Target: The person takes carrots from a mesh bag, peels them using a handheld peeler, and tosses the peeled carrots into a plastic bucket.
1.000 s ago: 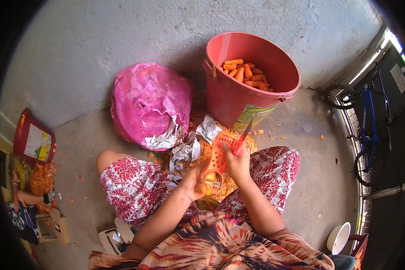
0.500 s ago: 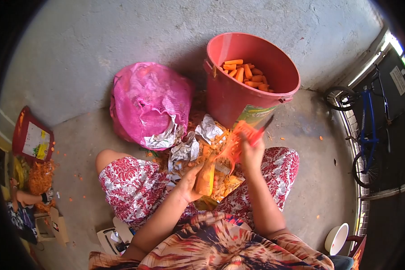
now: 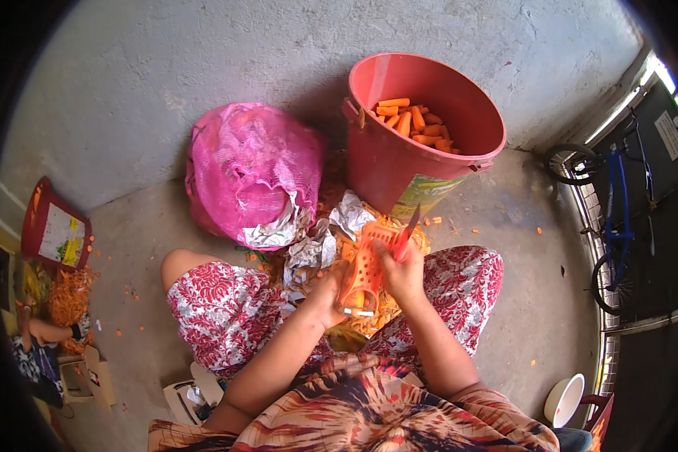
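Two hands of yours meet over the heap of peelings (image 3: 380, 322). Far to the left, another person's leg (image 3: 49, 332) shows beside a mound of orange shreds (image 3: 68, 301); nearer stands the pink sack (image 3: 250, 162), with crumpled paper (image 3: 309, 251) between it and your hands. Your left hand (image 3: 325, 300) has its fingers wrapped round a carrot (image 3: 359, 299), held low between your knees and mostly hidden by the orange peeler (image 3: 367, 260). Half a second ago that peeler was a blur, lifted off the far end; now it lies along the carrot, its blade end at the end nearest you. That suggests one stroke is finished and the peeler is set for another. Your right hand (image 3: 401, 280) grasps the peeler, and a red-handled knife (image 3: 404, 239) is tucked into the same grip, blade pointing away. Behind, the red tub (image 3: 384, 167) holds carrots without visible tops.
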The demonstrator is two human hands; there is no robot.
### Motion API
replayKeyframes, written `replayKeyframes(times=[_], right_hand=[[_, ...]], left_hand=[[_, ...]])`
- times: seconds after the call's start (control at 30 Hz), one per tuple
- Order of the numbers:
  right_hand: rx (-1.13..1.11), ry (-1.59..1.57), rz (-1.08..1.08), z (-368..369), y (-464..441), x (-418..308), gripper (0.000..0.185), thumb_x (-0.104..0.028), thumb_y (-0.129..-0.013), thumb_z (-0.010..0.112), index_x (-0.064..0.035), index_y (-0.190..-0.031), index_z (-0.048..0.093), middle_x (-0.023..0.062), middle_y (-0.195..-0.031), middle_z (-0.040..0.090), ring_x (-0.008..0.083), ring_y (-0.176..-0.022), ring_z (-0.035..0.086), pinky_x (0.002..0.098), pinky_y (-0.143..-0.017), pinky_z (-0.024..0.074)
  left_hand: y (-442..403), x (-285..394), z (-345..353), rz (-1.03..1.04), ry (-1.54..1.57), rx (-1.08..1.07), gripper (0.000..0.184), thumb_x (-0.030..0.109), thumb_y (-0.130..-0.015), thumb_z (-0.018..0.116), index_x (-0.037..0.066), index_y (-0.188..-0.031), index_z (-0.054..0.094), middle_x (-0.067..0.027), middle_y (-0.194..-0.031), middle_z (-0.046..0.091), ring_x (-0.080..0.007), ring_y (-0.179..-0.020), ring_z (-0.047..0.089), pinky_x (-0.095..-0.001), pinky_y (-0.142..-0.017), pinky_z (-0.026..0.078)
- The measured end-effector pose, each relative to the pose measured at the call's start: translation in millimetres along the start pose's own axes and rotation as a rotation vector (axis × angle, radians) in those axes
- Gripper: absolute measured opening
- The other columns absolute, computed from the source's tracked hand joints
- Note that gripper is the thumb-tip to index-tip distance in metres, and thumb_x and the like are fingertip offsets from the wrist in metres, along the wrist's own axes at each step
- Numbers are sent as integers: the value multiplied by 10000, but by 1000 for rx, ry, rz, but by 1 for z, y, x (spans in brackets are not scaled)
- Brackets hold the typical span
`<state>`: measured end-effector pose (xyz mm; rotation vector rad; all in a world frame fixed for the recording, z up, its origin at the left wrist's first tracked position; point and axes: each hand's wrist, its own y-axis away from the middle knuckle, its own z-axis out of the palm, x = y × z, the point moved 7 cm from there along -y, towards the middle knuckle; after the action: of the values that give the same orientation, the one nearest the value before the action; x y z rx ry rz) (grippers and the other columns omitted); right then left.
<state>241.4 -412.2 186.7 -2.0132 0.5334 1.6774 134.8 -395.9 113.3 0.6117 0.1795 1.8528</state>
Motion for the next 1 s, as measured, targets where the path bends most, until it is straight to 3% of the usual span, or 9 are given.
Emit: replayKeyframes(times=[0.27,0.33,0.43,0.57,0.63,0.67,0.77,0.8,1.0], right_hand=[[86,67,-97,-5,-13,-30,149,-147,-793,545,-5,-836,541,-2,-688,544,70,-585,481,217,-527,405],[262,-115,-10,-36,-39,9,170,-173,-790,552,-12,-845,547,-7,-677,536,58,-552,458,209,-478,379],[584,108,-54,-102,-57,19,90,-93,-789,538,-11,-758,515,-14,-632,501,68,-557,425,221,-506,365],[509,-66,-36,-88,-47,13,150,-121,-805,509,-1,-885,550,11,-681,559,61,-525,481,186,-457,379],[259,-307,55,-34,-26,0,264,-91,-792,520,39,-1021,513,56,-882,561,89,-765,512,216,-677,415],[206,-217,49,-22,-17,-12,236,-90,-794,521,38,-992,520,35,-834,561,77,-721,507,211,-637,415],[92,-119,60,5,3,-22,127,-106,-786,554,-9,-865,537,-3,-737,550,58,-641,484,209,-574,407],[97,-33,2,6,3,-22,112,-105,-772,568,-12,-798,510,21,-675,542,75,-595,480,232,-539,402],[106,58,-142,4,-4,-13,132,-62,-738,578,-26,-696,458,56,-561,481,108,-514,449,271,-484,388]], left_hand=[[-2,16,15,0,-192,71,362,351,-876,304,58,-985,487,-92,-802,575,-195,-636,573,-338,-550,485],[4,-1,5,-138,-240,-66,360,361,-873,314,63,-965,492,-92,-778,570,-201,-629,571,-327,-535,479],[22,-6,1,-178,-226,-68,378,412,-852,340,77,-910,505,-94,-736,558,-213,-598,558,-320,-499,461],[21,4,-10,-120,-11,-71,380,427,-835,361,91,-930,513,-89,-750,559,-215,-605,558,-341,-509,463],[17,5,0,-103,87,-5,359,400,-841,360,95,-951,515,-80,-766,562,-216,-638,564,-349,-520,467],[18,10,13,-46,131,-165,309,324,-853,362,81,-972,511,-71,-821,571,-206,-711,568,-346,-572,476],[9,9,13,-19,158,80,265,254,-857,372,64,-984,506,-69,-864,577,-188,-769,567,-328,-638,477],[9,10,19,-53,146,-76,238,210,-854,381,51,-982,501,-72,-887,578,-174,-778,570,-296,-668,473],[13,2,12,-31,56,29,277,268,-847,391,53,-993,488,-79,-849,565,-201,-721,564,-327,-579,486]])
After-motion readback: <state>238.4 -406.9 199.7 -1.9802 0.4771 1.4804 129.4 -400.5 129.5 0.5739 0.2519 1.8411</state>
